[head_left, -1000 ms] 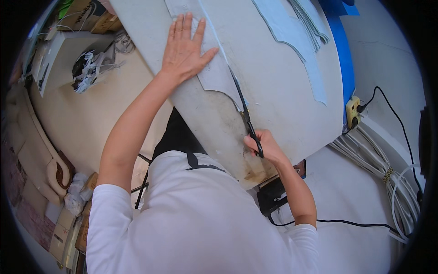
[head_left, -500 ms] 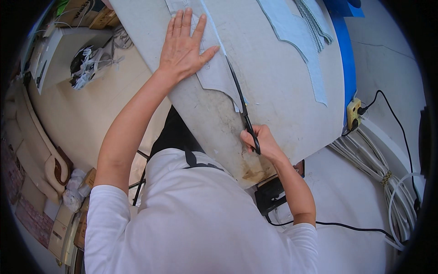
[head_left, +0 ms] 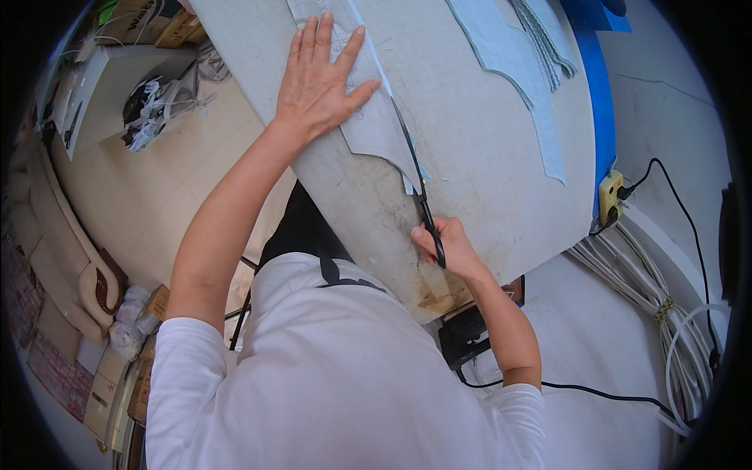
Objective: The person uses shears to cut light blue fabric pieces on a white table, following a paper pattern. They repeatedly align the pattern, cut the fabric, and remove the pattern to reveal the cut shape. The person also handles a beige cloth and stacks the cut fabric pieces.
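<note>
My left hand [head_left: 317,94] lies flat with fingers spread on a pale grey pattern piece [head_left: 380,139], pressing it to the table. Light blue fabric [head_left: 369,39] shows as a narrow strip along the pattern's right edge. Black long-bladed scissors [head_left: 424,205] are gripped by the handles in my right hand [head_left: 450,249]. Their blades run along the pattern's right edge, with the tips close to my left thumb. Little gap shows between the blades.
Cut light blue fabric pieces [head_left: 501,55] lie on the table [head_left: 501,211] at the far right. A blue sheet [head_left: 589,102] hangs along the right edge. Beyond it are a power socket [head_left: 610,196] and bundled cables [head_left: 638,270]. A sofa [head_left: 59,227] stands at the left.
The right hand's grip has shifted slightly and the scissor blades look nearly together along the same edge. The left hand stays flat on the pattern; the whole view has moved slightly.
</note>
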`<state>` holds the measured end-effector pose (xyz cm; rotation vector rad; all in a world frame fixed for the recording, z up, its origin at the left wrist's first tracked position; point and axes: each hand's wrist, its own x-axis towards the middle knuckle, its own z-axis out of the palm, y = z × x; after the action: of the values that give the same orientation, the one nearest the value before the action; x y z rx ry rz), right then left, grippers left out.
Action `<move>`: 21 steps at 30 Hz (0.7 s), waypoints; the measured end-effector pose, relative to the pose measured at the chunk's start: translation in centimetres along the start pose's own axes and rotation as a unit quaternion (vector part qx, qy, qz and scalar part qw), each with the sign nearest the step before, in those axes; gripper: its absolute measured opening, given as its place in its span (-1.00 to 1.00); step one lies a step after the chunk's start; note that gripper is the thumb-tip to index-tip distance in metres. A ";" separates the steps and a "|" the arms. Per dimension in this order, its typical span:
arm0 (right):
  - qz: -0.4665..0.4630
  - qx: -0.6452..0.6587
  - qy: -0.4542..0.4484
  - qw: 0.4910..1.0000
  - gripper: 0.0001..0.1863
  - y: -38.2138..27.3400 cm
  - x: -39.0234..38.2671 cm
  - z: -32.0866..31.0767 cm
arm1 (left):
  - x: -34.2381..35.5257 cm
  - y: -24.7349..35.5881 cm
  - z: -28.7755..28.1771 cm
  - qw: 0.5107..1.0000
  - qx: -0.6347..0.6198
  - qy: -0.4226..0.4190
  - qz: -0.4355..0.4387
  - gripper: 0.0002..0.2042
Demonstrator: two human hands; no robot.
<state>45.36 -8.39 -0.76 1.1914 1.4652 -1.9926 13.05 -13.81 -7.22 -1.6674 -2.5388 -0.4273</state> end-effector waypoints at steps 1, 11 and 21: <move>0.003 -0.002 0.000 1.000 -0.47 0.1 0.0 0.0 | 0.0 0.0 0.0 1.000 0.001 0.000 0.001 -0.27; 0.036 0.000 0.044 0.998 -0.46 -1.4 0.7 0.6 | 0.0 -0.1 -0.1 1.000 -0.006 -0.001 0.002 -0.26; 0.013 -0.019 0.014 1.000 -0.45 -1.6 0.9 0.3 | 0.0 0.0 -0.2 1.000 -0.027 -0.002 -0.001 -0.27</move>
<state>43.52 -7.92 -0.57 1.2207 1.4867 -1.9292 12.99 -13.88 -7.01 -1.6859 -2.5533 -0.4980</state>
